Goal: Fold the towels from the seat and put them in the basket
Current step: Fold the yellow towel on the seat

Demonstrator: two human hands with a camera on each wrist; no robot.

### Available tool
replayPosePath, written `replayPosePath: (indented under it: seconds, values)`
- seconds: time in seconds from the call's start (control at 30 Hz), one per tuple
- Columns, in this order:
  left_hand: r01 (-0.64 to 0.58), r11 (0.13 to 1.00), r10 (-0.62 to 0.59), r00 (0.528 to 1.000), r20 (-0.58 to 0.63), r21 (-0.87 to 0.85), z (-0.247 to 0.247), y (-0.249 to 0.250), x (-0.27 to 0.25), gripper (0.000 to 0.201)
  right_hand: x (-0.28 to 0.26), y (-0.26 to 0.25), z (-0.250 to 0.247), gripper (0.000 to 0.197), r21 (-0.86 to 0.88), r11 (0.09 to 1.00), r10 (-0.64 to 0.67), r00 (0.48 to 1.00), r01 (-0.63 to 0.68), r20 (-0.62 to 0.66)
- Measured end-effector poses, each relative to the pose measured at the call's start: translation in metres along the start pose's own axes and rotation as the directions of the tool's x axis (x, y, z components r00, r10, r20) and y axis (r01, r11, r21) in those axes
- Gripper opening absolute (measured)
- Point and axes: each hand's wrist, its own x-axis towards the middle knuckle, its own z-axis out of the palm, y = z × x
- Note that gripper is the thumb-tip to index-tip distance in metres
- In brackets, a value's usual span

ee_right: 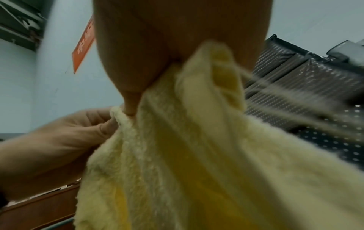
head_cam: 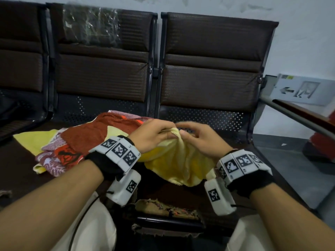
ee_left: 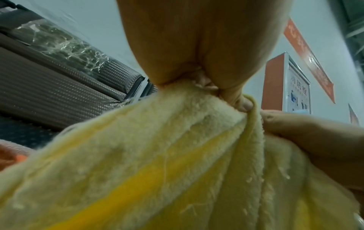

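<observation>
A pale yellow towel (head_cam: 178,160) hangs bunched above the dark seat (head_cam: 21,171), held up at its top edge by both hands. My left hand (head_cam: 154,134) pinches the edge from the left, and my right hand (head_cam: 195,135) pinches it from the right, the two almost touching. In the left wrist view the fluffy yellow towel (ee_left: 157,163) fills the lower frame, with my left fingers (ee_left: 242,102) curled on its hem. In the right wrist view the yellow towel (ee_right: 197,155) drapes from my right hand. A heap of red, patterned and yellow towels (head_cam: 94,142) lies on the seat to the left.
Dark padded chair backs (head_cam: 213,60) stand behind the seat, one with a plastic-wrapped panel (head_cam: 90,26). A woven basket (head_cam: 168,209) sits low between my knees. A metal armrest (head_cam: 297,113) and a grey sign (head_cam: 304,89) are at the right.
</observation>
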Motion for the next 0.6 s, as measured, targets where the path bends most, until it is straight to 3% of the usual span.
replayPosePath:
  seconds: [0.1,0.27,0.33,0.43,0.5,0.6]
  values:
    - [0.025,0.999,-0.026,0.998,-0.051,-0.033,-0.003,-0.006,0.001,0.007,0.0,-0.005,-0.002,0.028,0.074,0.996,0.034,0.993,-0.042,0.11]
    - [0.094,0.995,-0.098,0.99,-0.1,-0.045,-0.009,-0.021,-0.006,0.009,0.003,-0.008,0.0,0.017,0.046,0.998,0.04,0.991,-0.047,0.125]
    - [0.081,0.996,-0.083,0.992,-0.092,-0.03,-0.009,-0.024,-0.009,0.018,0.007,-0.009,-0.001,0.016,0.092,0.996,0.002,0.999,-0.005,0.04]
    - [0.095,0.991,-0.089,0.993,-0.072,0.093,-0.009,-0.031,-0.014,0.023,0.011,-0.01,-0.01,0.019,0.345,0.937,0.022,0.979,0.05,-0.201]
    - [0.168,0.966,-0.165,0.986,-0.028,0.197,-0.009,-0.041,-0.017,0.019,0.013,-0.008,-0.019,0.024,0.484,0.87,0.084,0.936,0.099,-0.341]
    - [0.28,0.922,-0.297,0.955,0.024,0.267,-0.009,-0.056,-0.02,0.029,0.014,-0.001,-0.028,0.025,0.549,0.827,0.223,0.829,0.117,-0.513]
